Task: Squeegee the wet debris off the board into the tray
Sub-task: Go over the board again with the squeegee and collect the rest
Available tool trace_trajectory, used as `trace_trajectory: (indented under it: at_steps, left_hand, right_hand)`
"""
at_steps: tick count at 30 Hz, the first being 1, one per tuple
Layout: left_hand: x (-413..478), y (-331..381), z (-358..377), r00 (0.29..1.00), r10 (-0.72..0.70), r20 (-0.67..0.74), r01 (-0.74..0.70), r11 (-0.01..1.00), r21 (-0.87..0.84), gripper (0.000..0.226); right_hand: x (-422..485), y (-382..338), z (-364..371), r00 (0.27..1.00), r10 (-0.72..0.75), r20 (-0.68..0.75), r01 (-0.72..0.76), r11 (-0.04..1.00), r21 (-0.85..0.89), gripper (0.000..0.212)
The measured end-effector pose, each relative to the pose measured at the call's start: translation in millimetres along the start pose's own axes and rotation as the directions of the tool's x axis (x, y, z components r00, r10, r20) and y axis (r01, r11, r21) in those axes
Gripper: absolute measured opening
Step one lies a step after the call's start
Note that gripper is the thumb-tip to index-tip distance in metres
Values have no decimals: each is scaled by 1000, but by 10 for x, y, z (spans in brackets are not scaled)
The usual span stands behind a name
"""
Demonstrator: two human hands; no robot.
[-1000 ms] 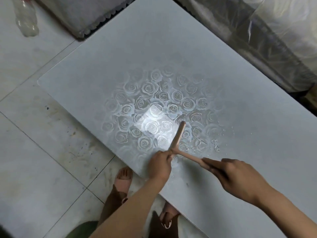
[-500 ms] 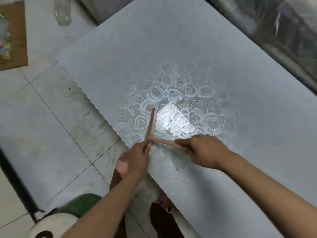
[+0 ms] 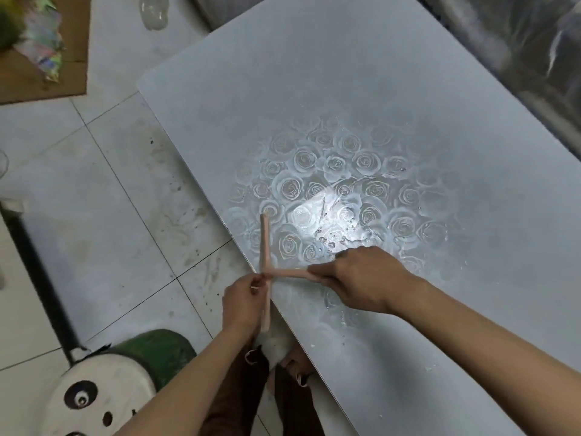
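A large grey board (image 3: 361,89) with a rose relief pattern lies tilted across the view, wet and shiny around its middle, with small bits of debris (image 3: 333,237) in the glare. A pink T-shaped squeegee (image 3: 265,247) lies at the board's near left edge, its blade partly past the edge. My left hand (image 3: 243,302) grips the blade's near end. My right hand (image 3: 358,278) grips the handle over the board. No tray is in view.
White tiled floor (image 3: 94,199) with stains lies left of the board. A green and white panda-faced stool (image 3: 119,382) stands at the lower left. A cardboard sheet (image 3: 47,73) with colourful scraps and a clear plastic bottle (image 3: 152,11) lie at the top left. Plastic-wrapped goods (image 3: 518,42) sit beyond the board.
Both hands have drawn the squeegee leftward across the wet roses to the board's near edge. The blade now hangs partly off the edge, and the view has shifted left.
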State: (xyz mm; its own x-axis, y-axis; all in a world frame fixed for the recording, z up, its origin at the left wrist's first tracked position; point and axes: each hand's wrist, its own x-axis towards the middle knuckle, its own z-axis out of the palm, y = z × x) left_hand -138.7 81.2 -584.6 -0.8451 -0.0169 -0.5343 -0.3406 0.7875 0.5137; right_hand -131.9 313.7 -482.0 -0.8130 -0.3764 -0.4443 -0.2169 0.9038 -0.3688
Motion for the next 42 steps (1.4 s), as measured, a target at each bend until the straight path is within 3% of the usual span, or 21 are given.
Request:
trace_trajectory:
  at_steps: [3, 6, 8, 10, 14, 19, 23, 26, 28, 32, 37, 42]
  left_hand:
    - [-73, 121, 214, 989, 73, 126, -65, 996, -61, 22]
    - [-107, 249, 336, 962, 182, 202, -185, 983, -5, 26]
    - [-65, 246, 253, 983, 128, 130, -128, 992, -11, 26]
    - [11, 189, 96, 997, 47, 56, -47, 999, -7, 29]
    - [251, -3, -301, 992, -124, -36, 125, 992, 27, 43]
    - [507, -165, -567, 962, -273, 21, 272, 961, 49, 53]
    - [628, -225, -588, 957, -273, 99, 274, 962, 3, 50]
    - [685, -240, -551, 943, -285, 174, 290, 957, -1, 50]
    - [724, -234, -535, 924, -311, 223, 324, 946, -26, 49]
    - [820, -191, -513, 889, -373, 266, 395, 918, -33, 45]
    - [855, -121, -577, 930, -303, 208, 280, 951, 132, 50]
    - [837, -36, -648, 965, -126, 230, 67, 966, 249, 52]
  right_hand:
    - [-233, 340, 0, 998, 61, 30, -62, 997, 51, 38]
    - [-596, 729, -168, 984, 150, 98, -150, 989, -11, 40]
    - [-739, 789, -275, 980, 183, 81, -172, 976, -132, 41]
    - [-729, 691, -326, 994, 113, -6, -111, 964, -242, 42]
    - [-179, 180, -318, 992, -62, -109, 44, 985, -168, 38]
    - [617, -82, -199, 998, -68, 7, 68, 987, -146, 32]
    - [236, 454, -282, 996, 33, 80, -30, 999, -45, 34]
    - [-132, 688, -581, 982, 184, 50, -176, 976, -130, 42]
    - [-102, 625, -704, 991, 132, -8, -130, 959, -251, 40]
    - [556, 67, -695, 999, -38, -39, 26, 965, -262, 31]
    - [955, -120, -605, 998, -59, 25, 64, 954, -293, 30]
    - [171, 521, -738, 980, 189, 62, -168, 954, -249, 39]
